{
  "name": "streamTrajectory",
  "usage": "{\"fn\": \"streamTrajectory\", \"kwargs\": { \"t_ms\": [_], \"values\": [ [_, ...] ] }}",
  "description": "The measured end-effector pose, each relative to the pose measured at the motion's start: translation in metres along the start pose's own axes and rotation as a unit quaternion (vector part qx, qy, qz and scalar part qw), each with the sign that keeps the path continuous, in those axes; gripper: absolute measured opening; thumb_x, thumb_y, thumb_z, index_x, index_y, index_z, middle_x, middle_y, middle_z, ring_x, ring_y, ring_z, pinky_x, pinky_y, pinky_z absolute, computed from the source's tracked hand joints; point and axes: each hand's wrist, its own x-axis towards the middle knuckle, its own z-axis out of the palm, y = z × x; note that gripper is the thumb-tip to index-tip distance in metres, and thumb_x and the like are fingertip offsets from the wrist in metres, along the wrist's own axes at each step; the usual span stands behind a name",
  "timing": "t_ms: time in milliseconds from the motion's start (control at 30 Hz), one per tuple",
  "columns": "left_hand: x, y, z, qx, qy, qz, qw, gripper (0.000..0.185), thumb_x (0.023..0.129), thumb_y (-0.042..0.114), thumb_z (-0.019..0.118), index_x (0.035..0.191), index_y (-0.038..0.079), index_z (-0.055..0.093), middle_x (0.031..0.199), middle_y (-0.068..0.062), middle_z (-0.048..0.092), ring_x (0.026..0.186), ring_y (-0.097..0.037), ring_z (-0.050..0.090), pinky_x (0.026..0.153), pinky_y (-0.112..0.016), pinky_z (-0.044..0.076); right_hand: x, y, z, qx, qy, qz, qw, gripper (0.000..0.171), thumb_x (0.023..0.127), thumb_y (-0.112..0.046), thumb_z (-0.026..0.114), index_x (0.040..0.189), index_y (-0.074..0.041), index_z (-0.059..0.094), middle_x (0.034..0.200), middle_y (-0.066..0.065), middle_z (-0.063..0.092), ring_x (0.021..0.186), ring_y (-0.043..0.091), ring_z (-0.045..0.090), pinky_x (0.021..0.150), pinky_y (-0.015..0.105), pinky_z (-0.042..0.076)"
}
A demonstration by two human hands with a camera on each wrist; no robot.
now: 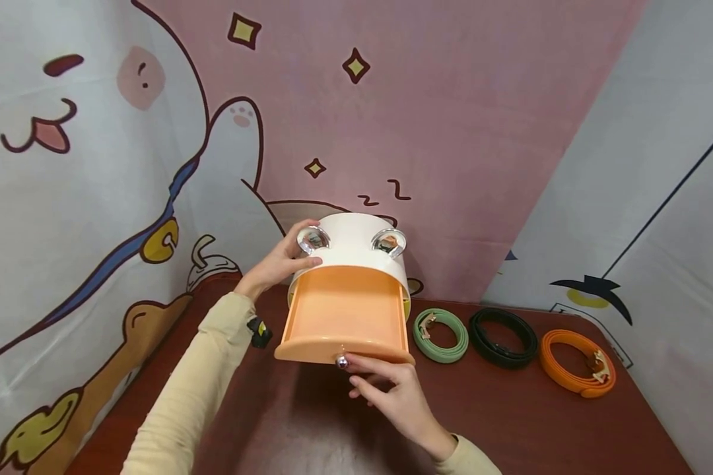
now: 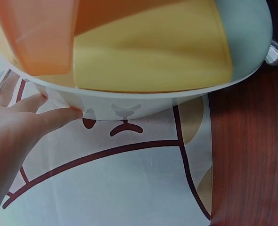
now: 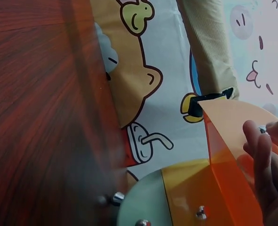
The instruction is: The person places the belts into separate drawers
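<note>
A white, rounded drawer box [image 1: 353,231] stands on the table, with two shiny chrome rings on its top. Its peach-orange drawer [image 1: 347,307] is pulled far out, and the tray inside holds nothing. With thumb and fingertips my right hand [image 1: 395,392] pinches the small silver knob [image 1: 341,361] on the drawer front. My left hand [image 1: 279,264] rests on the upper left of the box, thumb and fingers spread around one chrome ring [image 1: 313,239]. Below the orange drawer, a yellow drawer [image 3: 188,188] and a pale green drawer [image 3: 146,202] show in the right wrist view.
Three coiled belts lie on the red-brown table [image 1: 481,422] to the right of the box: a green belt [image 1: 460,340], a black belt [image 1: 525,356] and an orange belt [image 1: 561,379]. A cartoon-printed cloth [image 1: 451,145] hangs close behind the box and along the left.
</note>
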Motion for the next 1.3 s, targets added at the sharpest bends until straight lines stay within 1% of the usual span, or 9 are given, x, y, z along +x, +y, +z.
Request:
{"fn": "streamTrajectory", "kwargs": {
  "t_ms": [133, 333, 433, 533, 633, 833, 967, 1200, 1300],
  "values": [
    [0.000, -0.002, 0.000, -0.016, -0.002, 0.000, 0.9999, 0.074, 0.093, -0.008, 0.057, 0.150, 0.011, 0.014, 0.120, -0.025, 0.052, 0.086, -0.034, 0.062, 0.070, -0.037, 0.054, -0.002, -0.008, -0.010, -0.017, -0.012, -0.023, 1.000, 0.034, 0.082, 0.016, 0.067, 0.114, 0.006, 0.068, 0.097, 0.017, 0.071, 0.062, 0.018, 0.069, 0.044, 0.026, 0.050],
    [-0.001, -0.002, 0.001, -0.018, 0.001, -0.007, 0.9998, 0.075, 0.093, -0.008, 0.057, 0.151, 0.011, 0.014, 0.126, -0.025, 0.048, 0.090, -0.030, 0.061, 0.073, -0.036, 0.054, -0.015, 0.009, -0.033, -0.024, -0.036, -0.012, 0.999, 0.033, 0.083, 0.012, 0.068, 0.115, 0.003, 0.068, 0.097, 0.014, 0.071, 0.065, 0.020, 0.069, 0.053, 0.027, 0.053],
    [0.000, -0.001, 0.001, -0.018, -0.001, -0.007, 0.9998, 0.075, 0.093, -0.008, 0.057, 0.151, 0.011, 0.014, 0.126, -0.025, 0.048, 0.090, -0.031, 0.062, 0.074, -0.038, 0.053, -0.018, -0.001, -0.044, -0.031, -0.044, 0.007, 0.999, 0.030, 0.083, 0.013, 0.068, 0.111, 0.002, 0.070, 0.095, 0.016, 0.071, 0.066, 0.022, 0.069, 0.057, 0.029, 0.055],
    [0.001, -0.001, 0.000, -0.016, -0.002, -0.007, 0.9998, 0.075, 0.093, -0.008, 0.057, 0.151, 0.012, 0.014, 0.126, -0.024, 0.048, 0.090, -0.031, 0.061, 0.074, -0.038, 0.053, -0.018, -0.013, -0.055, -0.042, -0.046, -0.002, 0.998, 0.029, 0.081, 0.018, 0.067, 0.106, 0.004, 0.070, 0.091, 0.020, 0.071, 0.067, 0.021, 0.070, 0.057, 0.028, 0.054],
    [0.000, -0.001, 0.000, -0.009, 0.000, -0.009, 0.9999, 0.075, 0.093, -0.007, 0.058, 0.151, 0.012, 0.015, 0.125, -0.023, 0.049, 0.088, -0.031, 0.062, 0.073, -0.037, 0.053, -0.023, -0.012, -0.067, -0.050, -0.032, -0.001, 0.998, 0.029, 0.080, 0.019, 0.066, 0.104, 0.002, 0.071, 0.090, 0.017, 0.071, 0.069, 0.018, 0.070, 0.056, 0.028, 0.054],
    [0.000, 0.000, 0.000, -0.006, 0.000, -0.003, 1.0000, 0.074, 0.092, -0.007, 0.059, 0.150, 0.012, 0.016, 0.126, -0.023, 0.048, 0.091, -0.025, 0.060, 0.074, -0.033, 0.052, -0.040, 0.011, -0.092, -0.075, 0.001, 0.050, 0.996, 0.027, 0.081, 0.017, 0.067, 0.103, 0.001, 0.072, 0.090, 0.016, 0.072, 0.068, 0.015, 0.069, 0.055, 0.030, 0.054],
    [0.000, 0.001, -0.001, -0.007, 0.002, -0.001, 1.0000, 0.073, 0.092, -0.009, 0.058, 0.150, 0.012, 0.018, 0.129, -0.023, 0.046, 0.095, -0.026, 0.059, 0.075, -0.032, 0.052, -0.050, 0.028, -0.108, -0.092, 0.010, 0.098, 0.991, 0.022, 0.085, 0.008, 0.068, 0.105, -0.002, 0.071, 0.089, 0.016, 0.072, 0.070, 0.018, 0.069, 0.058, 0.034, 0.055],
    [0.000, 0.002, 0.000, -0.004, -0.002, -0.005, 1.0000, 0.074, 0.093, -0.008, 0.058, 0.150, 0.012, 0.016, 0.125, -0.023, 0.048, 0.091, -0.025, 0.061, 0.073, -0.033, 0.053, -0.055, 0.045, -0.129, -0.117, 0.048, 0.179, 0.976, 0.019, 0.087, -0.008, 0.072, 0.106, -0.007, 0.072, 0.092, 0.009, 0.072, 0.076, 0.027, 0.069, 0.065, 0.034, 0.056],
    [-0.001, 0.001, 0.000, 0.003, -0.002, -0.008, 1.0000, 0.074, 0.093, -0.006, 0.059, 0.150, 0.012, 0.016, 0.118, -0.021, 0.051, 0.084, -0.025, 0.062, 0.070, -0.034, 0.053, -0.057, 0.054, -0.139, -0.162, 0.065, 0.198, 0.965, 0.021, 0.087, -0.013, 0.073, 0.107, -0.007, 0.072, 0.093, 0.005, 0.073, 0.081, 0.022, 0.069, 0.069, 0.029, 0.054]
  ]
}}
